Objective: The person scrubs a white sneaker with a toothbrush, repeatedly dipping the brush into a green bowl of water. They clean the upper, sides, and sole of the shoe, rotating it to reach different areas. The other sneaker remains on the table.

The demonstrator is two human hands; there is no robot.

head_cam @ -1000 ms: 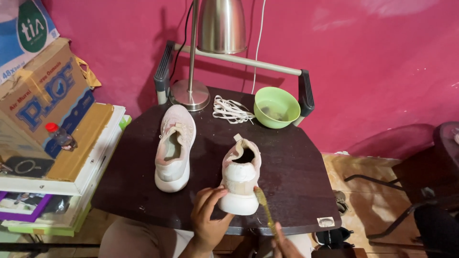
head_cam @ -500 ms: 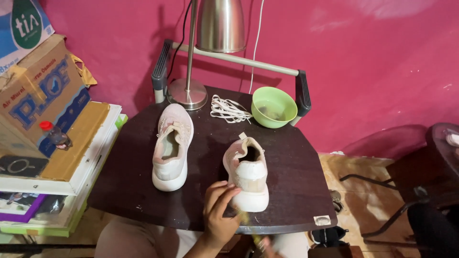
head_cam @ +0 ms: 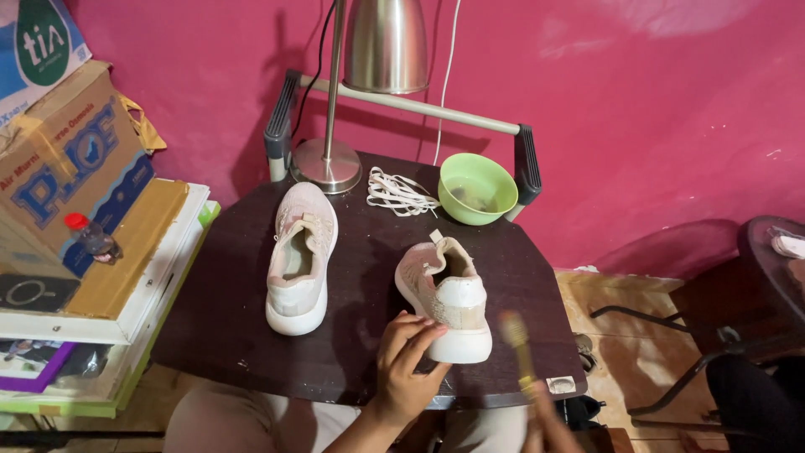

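Observation:
Two pale pink sneakers without laces lie on a dark table [head_cam: 226, 335]. The right sneaker [head_cam: 444, 298] is turned at an angle, heel toward me. My left hand [head_cam: 402, 365] rests on its near side, fingertips against the sole and heel. My right hand [head_cam: 549, 424] shows only at the bottom edge, gripping a small yellow-handled brush [head_cam: 518, 348] that is blurred and raised just right of that sneaker. The left sneaker [head_cam: 298, 256] lies flat, toe pointing away. White laces [head_cam: 398, 191] are bunched near the back.
A green bowl [head_cam: 478, 189] with cloudy liquid stands at the table's back right, a metal lamp [head_cam: 348, 92] at the back. Stacked cardboard boxes [head_cam: 75, 159], a small bottle [head_cam: 90, 237] and books sit on the left. A dark chair frame [head_cam: 671, 335] stands at the right.
The right sneaker has been turned from upright on its toe to lying at an angle. My left hand shifted with it, and the brush rose into view on the right.

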